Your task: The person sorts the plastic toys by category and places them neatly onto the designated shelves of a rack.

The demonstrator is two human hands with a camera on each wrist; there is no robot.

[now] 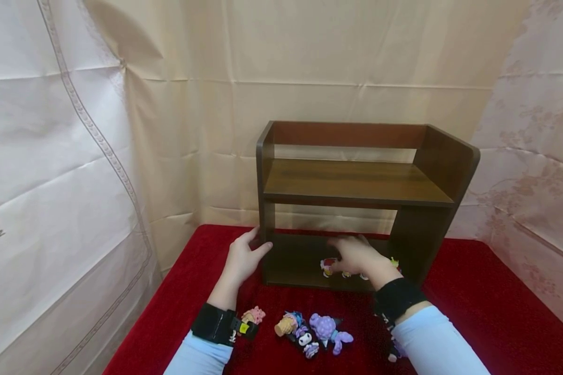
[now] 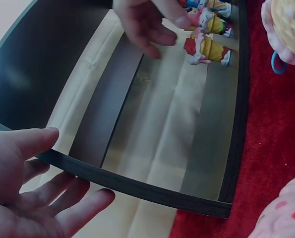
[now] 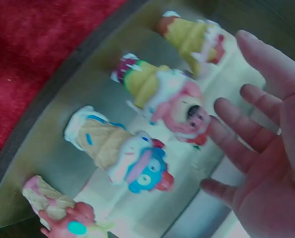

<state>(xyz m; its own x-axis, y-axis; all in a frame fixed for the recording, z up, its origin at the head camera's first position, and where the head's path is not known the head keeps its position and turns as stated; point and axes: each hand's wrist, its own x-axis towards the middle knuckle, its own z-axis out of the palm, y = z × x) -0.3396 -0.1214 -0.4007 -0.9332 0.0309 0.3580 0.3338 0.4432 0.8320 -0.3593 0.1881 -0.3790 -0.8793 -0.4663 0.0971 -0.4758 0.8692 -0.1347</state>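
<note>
A dark brown two-level shelf [image 1: 356,182] stands before me. My left hand [image 1: 244,258] is at the front edge of its left side panel [image 2: 137,191], thumb on the inner side and loosely extended fingers outside. My right hand [image 1: 356,255] reaches into the lower level, fingers spread and empty beside a row of several ice-cream-cone figurines. In the right wrist view these include a yellow-cone figurine [image 3: 187,42], a pink-faced figurine [image 3: 179,106], a blue-faced figurine [image 3: 147,171] and a red one [image 3: 70,220] at the row's end.
On the red cloth [image 1: 169,312] before the shelf lie a pink-topped figurine [image 1: 253,314], a cone figurine [image 1: 286,325], a black-and-white figurine [image 1: 306,339] and a purple figurine [image 1: 326,328]. Another toy [image 1: 394,354] is partly hidden by the right sleeve. Beige curtains [image 1: 338,52] hang behind.
</note>
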